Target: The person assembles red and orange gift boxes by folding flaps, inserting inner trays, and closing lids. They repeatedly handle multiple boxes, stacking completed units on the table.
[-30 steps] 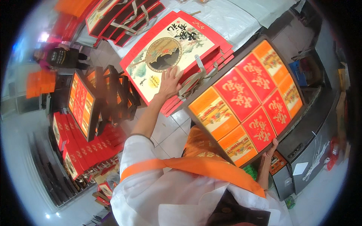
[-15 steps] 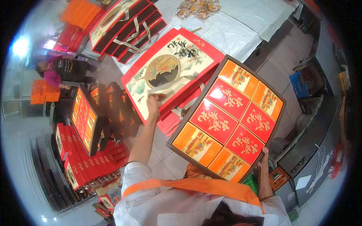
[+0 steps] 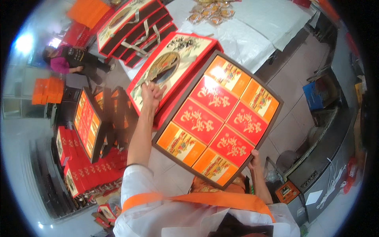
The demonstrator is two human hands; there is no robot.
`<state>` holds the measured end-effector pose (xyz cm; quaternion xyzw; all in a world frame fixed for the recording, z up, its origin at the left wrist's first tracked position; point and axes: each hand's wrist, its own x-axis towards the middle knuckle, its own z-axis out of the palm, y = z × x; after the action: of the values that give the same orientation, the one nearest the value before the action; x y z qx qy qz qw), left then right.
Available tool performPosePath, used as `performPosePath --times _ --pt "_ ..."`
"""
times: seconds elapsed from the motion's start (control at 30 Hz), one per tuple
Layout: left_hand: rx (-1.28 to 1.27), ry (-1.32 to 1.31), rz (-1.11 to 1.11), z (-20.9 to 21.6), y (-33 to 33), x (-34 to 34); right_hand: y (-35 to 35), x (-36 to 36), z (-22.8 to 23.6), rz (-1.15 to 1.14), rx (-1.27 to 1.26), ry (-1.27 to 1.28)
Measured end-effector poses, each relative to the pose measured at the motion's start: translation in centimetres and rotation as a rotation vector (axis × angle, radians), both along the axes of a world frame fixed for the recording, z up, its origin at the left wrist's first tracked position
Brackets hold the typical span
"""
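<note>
In front of me, a dark-framed tray (image 3: 244, 122) is packed with red and orange boxes, tilted up toward me. My right hand (image 3: 256, 158) is closed on its lower right edge. Just beyond the tray's upper left side stands a red and cream gift box (image 3: 166, 65) with a round window in its front. My left hand (image 3: 152, 94), fingers curled, is closed at the gift box's near left part; the ribbon handle seen earlier is hard to make out. The tray's upper left edge overlaps the gift box's red side.
Several gift boxes with ribbon handles (image 3: 136, 37) lie stacked on a white-covered table (image 3: 256, 23), beside small wrapped packets (image 3: 211, 12). More filled trays (image 3: 89, 126) and red boxes (image 3: 90, 170) stand at left. Another person (image 3: 75, 61) is at far left. A dark counter (image 3: 323, 158) runs along the right.
The tray has moved left and nearer to the gift box, overlapping its side. My left hand has shifted up and left, and the gift box has tilted so its front looks narrower.
</note>
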<state>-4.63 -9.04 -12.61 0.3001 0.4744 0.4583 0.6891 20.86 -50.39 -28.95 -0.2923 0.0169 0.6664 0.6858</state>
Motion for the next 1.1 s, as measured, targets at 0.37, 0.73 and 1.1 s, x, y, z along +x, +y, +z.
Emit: performPosePath --times 0.37,0.73,1.1 --pt "-0.072 0.163 -0.202 -1.7 -3.9 2.2 2.9 1.3 -1.4 0.222 -0.150 0.122" --pt "0.755 0.973 -0.276 -4.8 -10.1 -2.2 9.0 9.7 6.8 1.289 -0.286 -0.401" --pt "-0.167 0.064 0.534 -12.4 -10.9 -9.4 49.5 11.5 11.9 0.908 0.175 -1.460"
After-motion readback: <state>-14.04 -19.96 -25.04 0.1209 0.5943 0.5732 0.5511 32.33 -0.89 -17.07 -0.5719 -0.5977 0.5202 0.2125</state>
